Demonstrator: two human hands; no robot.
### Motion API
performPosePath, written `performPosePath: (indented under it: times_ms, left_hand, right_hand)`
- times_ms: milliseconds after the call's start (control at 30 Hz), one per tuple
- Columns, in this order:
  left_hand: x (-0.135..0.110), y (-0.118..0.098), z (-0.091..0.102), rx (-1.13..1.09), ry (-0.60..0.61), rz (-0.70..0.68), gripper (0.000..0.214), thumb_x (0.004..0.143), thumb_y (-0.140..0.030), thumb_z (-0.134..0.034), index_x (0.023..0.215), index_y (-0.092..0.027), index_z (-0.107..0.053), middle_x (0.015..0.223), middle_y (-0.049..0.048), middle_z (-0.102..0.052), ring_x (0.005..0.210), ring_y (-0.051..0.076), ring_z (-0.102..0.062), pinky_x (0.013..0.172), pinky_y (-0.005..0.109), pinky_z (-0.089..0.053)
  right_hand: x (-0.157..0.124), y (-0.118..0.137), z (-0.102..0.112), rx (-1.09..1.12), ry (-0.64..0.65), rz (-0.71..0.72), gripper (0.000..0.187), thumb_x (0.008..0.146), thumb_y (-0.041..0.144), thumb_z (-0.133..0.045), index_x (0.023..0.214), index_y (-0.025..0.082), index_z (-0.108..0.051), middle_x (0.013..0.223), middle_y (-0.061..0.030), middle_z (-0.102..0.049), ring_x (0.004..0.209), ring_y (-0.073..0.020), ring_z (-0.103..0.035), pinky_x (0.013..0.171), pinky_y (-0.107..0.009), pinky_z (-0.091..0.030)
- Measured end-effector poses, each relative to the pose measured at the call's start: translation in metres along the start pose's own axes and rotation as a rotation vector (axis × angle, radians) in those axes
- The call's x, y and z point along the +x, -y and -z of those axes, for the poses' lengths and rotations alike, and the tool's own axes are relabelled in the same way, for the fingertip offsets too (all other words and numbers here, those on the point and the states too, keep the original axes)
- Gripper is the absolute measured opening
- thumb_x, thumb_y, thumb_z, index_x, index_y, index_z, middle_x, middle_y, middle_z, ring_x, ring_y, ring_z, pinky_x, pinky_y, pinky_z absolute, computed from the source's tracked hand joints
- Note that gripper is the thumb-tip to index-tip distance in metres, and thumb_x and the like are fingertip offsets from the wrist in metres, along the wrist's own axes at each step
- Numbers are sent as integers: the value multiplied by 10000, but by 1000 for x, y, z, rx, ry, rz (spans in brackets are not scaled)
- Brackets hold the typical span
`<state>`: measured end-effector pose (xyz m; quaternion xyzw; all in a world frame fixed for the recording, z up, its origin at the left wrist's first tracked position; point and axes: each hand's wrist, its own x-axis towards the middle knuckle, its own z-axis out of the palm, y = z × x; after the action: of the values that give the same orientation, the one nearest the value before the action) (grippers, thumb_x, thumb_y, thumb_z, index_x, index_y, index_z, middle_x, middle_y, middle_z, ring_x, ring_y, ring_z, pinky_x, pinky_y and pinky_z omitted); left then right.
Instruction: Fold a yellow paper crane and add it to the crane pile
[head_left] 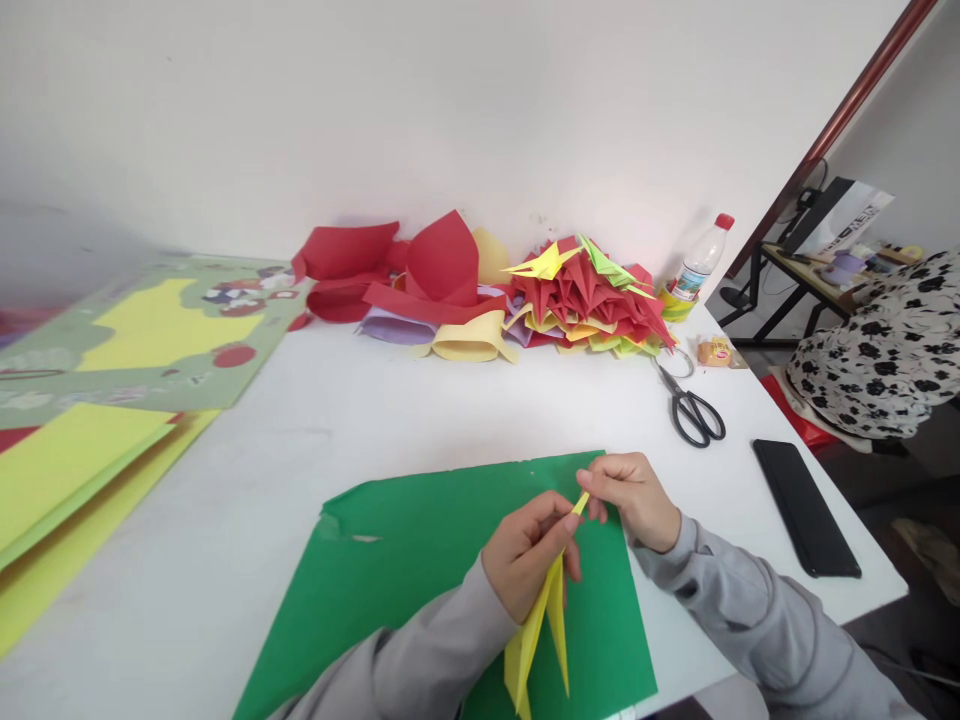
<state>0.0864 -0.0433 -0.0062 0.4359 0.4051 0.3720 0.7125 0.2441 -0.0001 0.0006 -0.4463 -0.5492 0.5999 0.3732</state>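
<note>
My left hand [527,552] is closed around a folded yellow paper shape [541,625] whose long pointed flaps hang down toward me. My right hand [634,497] pinches the thin upper tip of the same yellow paper between thumb and fingers. Both hands hover over a large green paper sheet [420,570] lying flat on the white table [315,420]. Grey sleeves cover both forearms.
Black scissors [691,405] and a black phone [805,505] lie to the right. A heap of folded red, yellow and green paper pieces [585,295] and curled red sheets [397,270] sit by the wall, beside a plastic bottle [701,258]. Yellow sheets [67,470] lie left. Another person in a spotted garment [874,355] sits right.
</note>
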Motion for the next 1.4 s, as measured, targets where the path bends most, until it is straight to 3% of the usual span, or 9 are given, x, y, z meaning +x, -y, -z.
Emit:
performPosePath:
  times_ms: [200,400,633,800,967,1200,1400]
  left_hand:
    - [1,6,2,6,10,-20,391,801,-575,-579,787,-190,-509,487,-41,-610,323,86,-494,326,172,-352]
    - [7,13,4,-22,53,-11,487,714,-664,-617,744,-199,-473,474,-38,-619,283,99,-484,280,180,-327]
    - [9,13,4,-75,69,-3,510,702,-688,-614,738,-200,-468,503,-14,-654,276,111,-490,275,190,-323]
    - [3,-4,6,-51,-18,36,474,772,-637,-571,711,-168,-543,556,24,-680,387,98,-526,387,195,-403]
    - [1,-11,6,-99,-16,93,461,719,-626,-633,752,-172,-562,614,21,-693,407,134,-555,391,246,-458]
    - [4,-3,7,10,-28,-57,397,753,-564,-638,696,-181,-549,583,5,-674,435,113,-538,420,227,-443]
    - [6,3,13,111,44,-72,398,806,-572,-575,730,-182,-540,633,3,-681,421,102,-550,399,213,-455]
  right_hand:
    - [0,7,-3,-33,83,-55,438,568,527,-812,580,162,-569,455,44,-554,395,-65,-446,400,-191,-326]
    - [-5,7,-7,-89,36,-19,484,580,528,-807,518,169,-488,400,88,-428,393,-33,-303,388,-183,-212]
    - [-2,0,-5,-35,67,-24,471,707,589,-693,574,171,-523,421,58,-504,352,-45,-375,364,-181,-258]
    - [2,-1,-2,-6,-31,11,462,719,572,-694,567,168,-528,425,49,-527,354,-46,-399,377,-179,-295]
    - [5,2,4,30,-163,44,460,704,557,-713,550,162,-533,412,51,-518,365,-43,-408,390,-173,-304]
    - [-1,6,-5,40,13,-24,392,577,444,-831,562,156,-566,426,52,-533,359,-48,-409,365,-178,-286]
    - [-4,8,-7,59,-21,29,393,590,436,-828,511,159,-562,404,54,-507,364,-46,-390,377,-183,-285]
